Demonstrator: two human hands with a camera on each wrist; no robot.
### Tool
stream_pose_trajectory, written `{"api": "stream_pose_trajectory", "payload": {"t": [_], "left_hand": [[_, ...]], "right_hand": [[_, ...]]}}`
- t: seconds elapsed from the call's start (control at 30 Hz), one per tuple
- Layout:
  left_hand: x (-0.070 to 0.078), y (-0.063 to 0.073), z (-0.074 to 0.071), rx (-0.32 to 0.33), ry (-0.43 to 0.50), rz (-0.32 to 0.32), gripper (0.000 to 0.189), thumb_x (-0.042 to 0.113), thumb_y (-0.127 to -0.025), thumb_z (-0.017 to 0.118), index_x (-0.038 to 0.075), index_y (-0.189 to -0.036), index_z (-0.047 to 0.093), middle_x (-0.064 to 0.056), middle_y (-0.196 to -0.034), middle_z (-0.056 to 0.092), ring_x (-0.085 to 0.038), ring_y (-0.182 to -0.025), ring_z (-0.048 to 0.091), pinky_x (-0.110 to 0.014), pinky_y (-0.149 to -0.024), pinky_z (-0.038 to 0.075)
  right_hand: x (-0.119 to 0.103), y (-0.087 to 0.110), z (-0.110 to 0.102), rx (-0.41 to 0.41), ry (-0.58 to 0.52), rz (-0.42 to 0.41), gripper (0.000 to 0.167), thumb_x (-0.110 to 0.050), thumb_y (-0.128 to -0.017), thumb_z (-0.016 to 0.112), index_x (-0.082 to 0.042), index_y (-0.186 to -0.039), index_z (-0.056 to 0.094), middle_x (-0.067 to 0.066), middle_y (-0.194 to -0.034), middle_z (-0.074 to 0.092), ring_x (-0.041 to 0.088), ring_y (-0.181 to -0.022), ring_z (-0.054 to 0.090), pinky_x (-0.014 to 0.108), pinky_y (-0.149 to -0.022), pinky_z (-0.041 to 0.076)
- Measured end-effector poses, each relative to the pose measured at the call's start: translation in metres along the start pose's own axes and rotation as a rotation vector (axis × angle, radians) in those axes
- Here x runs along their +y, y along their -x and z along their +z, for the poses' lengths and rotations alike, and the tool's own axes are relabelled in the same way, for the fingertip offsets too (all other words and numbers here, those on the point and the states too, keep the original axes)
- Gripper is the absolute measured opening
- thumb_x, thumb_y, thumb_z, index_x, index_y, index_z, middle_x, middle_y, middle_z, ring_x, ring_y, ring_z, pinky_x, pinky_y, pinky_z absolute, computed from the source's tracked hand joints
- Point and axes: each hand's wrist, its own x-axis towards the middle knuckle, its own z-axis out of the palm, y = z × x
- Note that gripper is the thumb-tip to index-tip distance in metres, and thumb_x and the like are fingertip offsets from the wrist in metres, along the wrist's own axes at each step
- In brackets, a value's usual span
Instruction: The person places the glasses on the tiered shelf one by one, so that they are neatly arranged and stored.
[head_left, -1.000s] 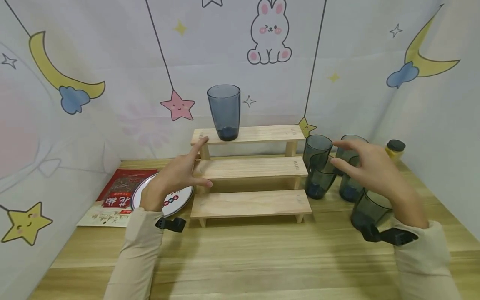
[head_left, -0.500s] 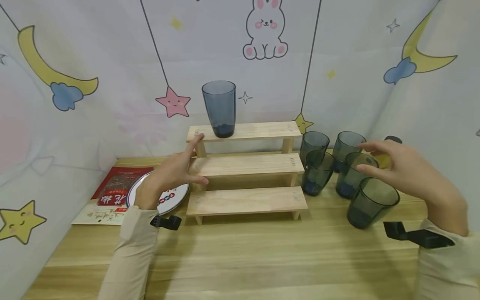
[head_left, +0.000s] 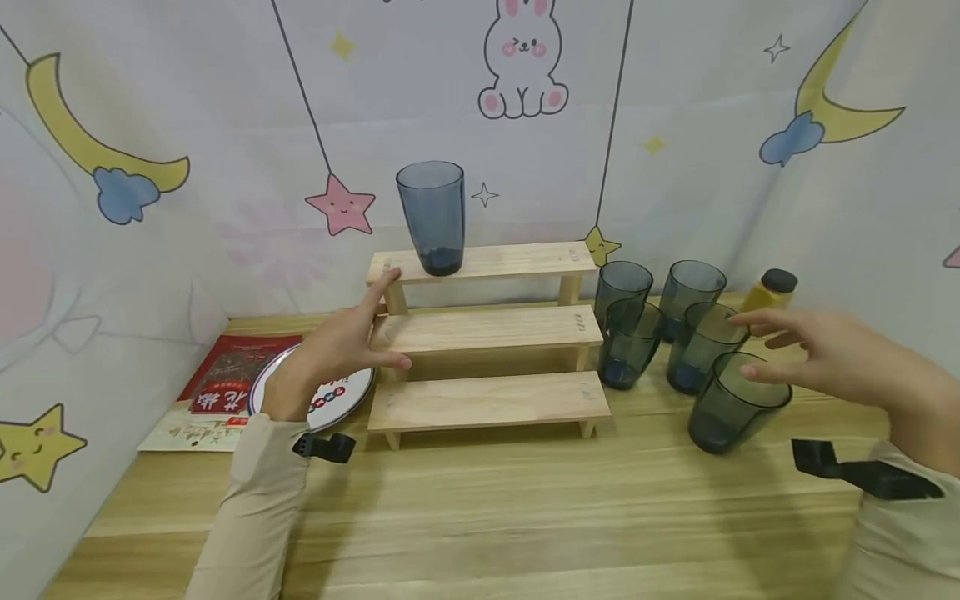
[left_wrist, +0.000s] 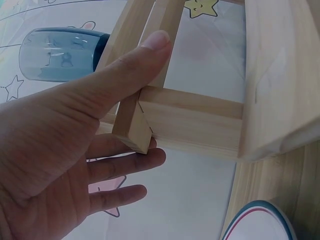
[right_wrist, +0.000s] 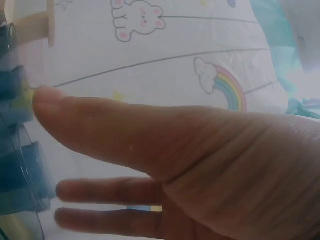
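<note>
Left of centre in the head view, we list one red packet (head_left: 247, 354), lying flat on the wood-grain tabletop (head_left: 487, 517), its right side overlapped by a white plate (head_left: 356, 396) with a dark rim. Next, one left hand (head_left: 333, 346), sleeve beige, dark strap (head_left: 324, 447) at the wrist: thumb and fingers spread wide against the left end of the wooden stand (head_left: 487, 327); the left wrist view shows its fingers mostly straight. We count three tiers on this stand, at the centre of the frame. One tall blue-grey glass (head_left: 433, 218) stands upright on the top tier, left of the frame's middle. Above it and to the right, we note a printed rabbit (head_left: 522, 67) on the pale backdrop. Right of the stand, on the tabletop, we record five more dark, see-through glasses, close together, the nearest glass (head_left: 731, 408) lowest in the frame. Behind them, one yellow bottle (head_left: 761, 298), dark cap. Last, at the right, one right hand (head_left: 836, 354), thumb and fingers wide apart, holding nothing, beside the nearest glass; whether it touches the rim we cannot tell.
</note>
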Motion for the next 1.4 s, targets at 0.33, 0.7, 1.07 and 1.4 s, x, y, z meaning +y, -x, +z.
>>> {"api": "stream_pose_trajectory", "payload": {"t": [0.33,0.7,1.07,1.4], "left_hand": [[0.001,0.001,-0.001,0.006,-0.003,0.008,0.125,0.054,-0.073,0.084,0.032,-0.162,-0.001,-0.032,-0.141,0.05,-0.048,-0.123,0.054,-0.06,-0.093,0.046],[0.001,0.0,0.0,0.004,0.009,0.013,0.125,0.053,-0.073,0.085,0.032,-0.161,-0.001,-0.033,-0.142,0.049,-0.048,-0.125,0.052,-0.061,-0.095,0.045],[-0.001,0.001,0.001,0.003,0.017,0.016,0.125,0.051,-0.073,0.085,0.032,-0.161,-0.001,-0.033,-0.142,0.048,-0.047,-0.127,0.051,-0.06,-0.096,0.044],[0.0,0.001,0.001,0.004,0.012,0.007,0.125,0.052,-0.073,0.085,0.032,-0.161,-0.001,-0.035,-0.141,0.049,-0.047,-0.127,0.052,-0.059,-0.093,0.046]], "right_hand": [[0.014,0.004,0.007,-0.176,-0.144,-0.009,0.072,-0.03,-0.092,0.073,-0.001,-0.149,0.04,0.037,-0.132,0.053,0.053,-0.105,0.061,0.06,-0.079,0.051],[0.007,-0.01,0.013,-0.295,-0.256,-0.052,0.076,-0.026,-0.09,0.076,0.004,-0.149,0.038,0.039,-0.141,0.043,0.055,-0.121,0.051,0.053,-0.084,0.052],[-0.004,-0.021,0.018,-0.343,-0.193,-0.037,0.081,-0.036,-0.081,0.083,-0.002,-0.144,0.043,0.026,-0.131,0.054,0.041,-0.11,0.059,0.051,-0.082,0.051],[-0.01,-0.024,0.016,-0.306,-0.174,-0.024,0.071,-0.035,-0.075,0.086,-0.01,-0.133,0.054,0.014,-0.124,0.058,0.026,-0.096,0.062,0.038,-0.071,0.05]]}}
